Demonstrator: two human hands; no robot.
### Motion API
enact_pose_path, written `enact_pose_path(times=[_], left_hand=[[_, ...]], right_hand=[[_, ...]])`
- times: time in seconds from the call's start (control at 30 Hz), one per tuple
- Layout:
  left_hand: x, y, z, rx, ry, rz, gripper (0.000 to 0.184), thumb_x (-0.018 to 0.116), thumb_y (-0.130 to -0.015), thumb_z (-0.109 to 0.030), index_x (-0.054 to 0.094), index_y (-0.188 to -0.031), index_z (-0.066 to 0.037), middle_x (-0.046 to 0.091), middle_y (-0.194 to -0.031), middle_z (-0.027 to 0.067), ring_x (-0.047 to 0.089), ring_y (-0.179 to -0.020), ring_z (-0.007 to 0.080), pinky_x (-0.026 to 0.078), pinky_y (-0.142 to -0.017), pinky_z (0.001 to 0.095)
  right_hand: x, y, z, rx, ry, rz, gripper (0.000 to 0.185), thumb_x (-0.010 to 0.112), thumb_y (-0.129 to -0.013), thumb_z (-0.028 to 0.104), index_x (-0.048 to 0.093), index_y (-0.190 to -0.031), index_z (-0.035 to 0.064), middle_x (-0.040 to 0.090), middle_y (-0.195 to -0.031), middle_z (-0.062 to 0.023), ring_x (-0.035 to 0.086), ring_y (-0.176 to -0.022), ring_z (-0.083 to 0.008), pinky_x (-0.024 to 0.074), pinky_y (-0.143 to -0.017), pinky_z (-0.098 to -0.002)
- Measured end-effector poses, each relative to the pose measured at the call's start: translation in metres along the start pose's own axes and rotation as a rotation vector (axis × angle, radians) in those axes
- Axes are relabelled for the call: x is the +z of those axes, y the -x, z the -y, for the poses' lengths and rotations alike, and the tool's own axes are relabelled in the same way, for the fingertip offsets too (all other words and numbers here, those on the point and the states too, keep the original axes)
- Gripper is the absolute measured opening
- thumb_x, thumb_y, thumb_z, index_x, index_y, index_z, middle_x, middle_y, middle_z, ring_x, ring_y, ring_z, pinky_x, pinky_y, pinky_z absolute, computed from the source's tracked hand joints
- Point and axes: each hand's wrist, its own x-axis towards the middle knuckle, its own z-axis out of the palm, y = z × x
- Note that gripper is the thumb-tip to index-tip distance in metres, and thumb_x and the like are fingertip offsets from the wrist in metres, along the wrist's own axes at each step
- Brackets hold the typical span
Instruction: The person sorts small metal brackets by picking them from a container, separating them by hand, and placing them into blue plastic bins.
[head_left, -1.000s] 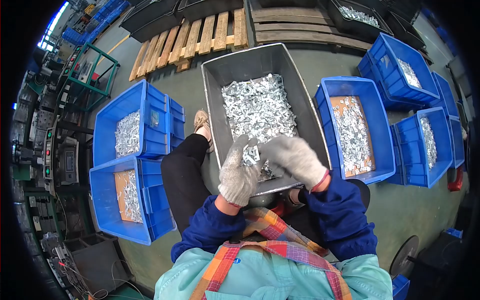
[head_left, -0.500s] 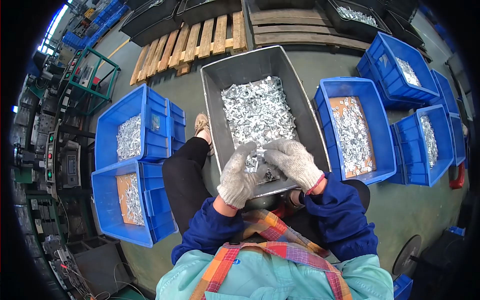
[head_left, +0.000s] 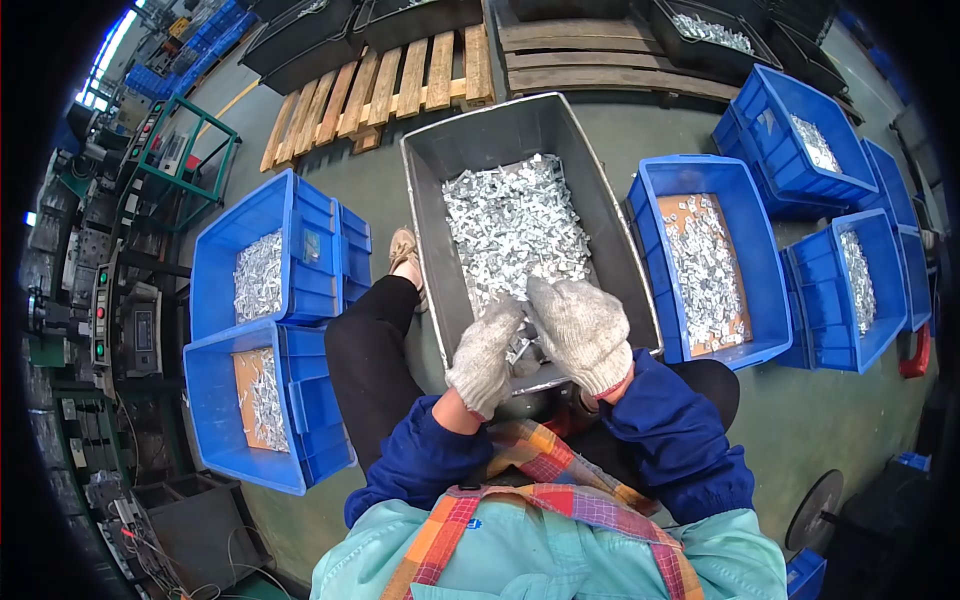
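Observation:
Both hands wear off-white knit gloves and meet over the near end of a dark grey bin (head_left: pixel 425 170) filled with small shiny metal parts (head_left: pixel 515 220). My left hand (head_left: pixel 485 358) is closed, fingers curled inward, its tip against the other glove. Beside it, my right hand (head_left: pixel 583 330) is also closed, with fingers pressed together and pointing down and left. Whatever either glove pinches is hidden by the fingers. A few metal parts show below and between the two gloves, close to the bin's near rim.
To the right, a blue crate (head_left: pixel 765 290) holds similar parts on a brown base. More blue crates (head_left: pixel 315 250) stand at left, and others (head_left: pixel 835 270) at far right. Wooden pallets (head_left: pixel 400 85) with dark bins lie beyond. Machines (head_left: pixel 140 330) line the left side.
My right hand has turned, its fingers now pointing more downward and covering the gap between the gloves. My left hand has shifted slightly right. The metal parts seen between them are now mostly hidden.

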Motion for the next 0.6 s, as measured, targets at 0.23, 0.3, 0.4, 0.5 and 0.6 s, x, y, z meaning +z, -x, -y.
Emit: enact_pose_path(times=[0.23,0.3,0.4,0.5,0.6], left_hand=[[0.035,0.027,-0.024,0.036,0.039,0.077,0.015,0.063,-0.099,-0.019,0.061,-0.108,-0.007,0.065,-0.099,0.0041,0.064,-0.078,0.0136,0.055,-0.059,0.0266],[0.03,0.025,-0.027,0.03,0.042,0.13,0.013,0.062,-0.099,-0.017,0.06,-0.107,-0.006,0.065,-0.102,0.0072,0.066,-0.084,0.0178,0.058,-0.065,0.0323],[0.022,0.021,-0.026,0.016,0.033,0.135,0.012,0.061,-0.098,-0.014,0.06,-0.105,-0.005,0.065,-0.103,0.0103,0.067,-0.087,0.0214,0.061,-0.07,0.0381],[0.036,0.027,-0.035,-0.018,-0.083,0.02,0.012,0.064,-0.096,-0.016,0.06,-0.099,-0.005,0.066,-0.091,0.0079,0.063,-0.068,0.0149,0.052,-0.055,0.0271],[0.035,0.029,-0.042,-0.086,-0.244,0.018,0.014,0.064,-0.095,-0.017,0.064,-0.097,-0.003,0.066,-0.087,0.0083,0.063,-0.066,0.0151,0.049,-0.053,0.027]], right_hand=[[0.013,0.012,-0.005,-0.051,-0.089,0.084,0.032,0.064,-0.09,0.018,0.065,-0.121,0.0071,0.068,-0.092,-0.0139,0.068,-0.085,-0.0344,0.0549,-0.073,-0.0447],[0.01,0.01,-0.006,-0.019,-0.25,0.137,0.037,0.064,-0.091,0.018,0.063,-0.127,0.0064,0.071,-0.103,-0.0156,0.069,-0.094,-0.0354,0.0554,-0.081,-0.0446],[-0.005,-0.002,-0.006,0.103,-0.42,0.333,0.031,0.061,-0.095,0.019,0.067,-0.122,0.0055,0.071,-0.1,-0.0172,0.069,-0.095,-0.0357,0.0548,-0.083,-0.0437],[-0.02,-0.012,-0.002,0.37,-0.616,0.272,0.028,0.059,-0.096,0.023,0.07,-0.114,0.0045,0.071,-0.101,-0.0181,0.069,-0.096,-0.0362,0.0541,-0.085,-0.0425],[-0.031,-0.023,-0.007,0.479,-0.639,0.351,0.03,0.061,-0.095,0.024,0.071,-0.114,0.0029,0.071,-0.109,-0.0172,0.069,-0.102,-0.0322,0.0526,-0.088,-0.0395]])
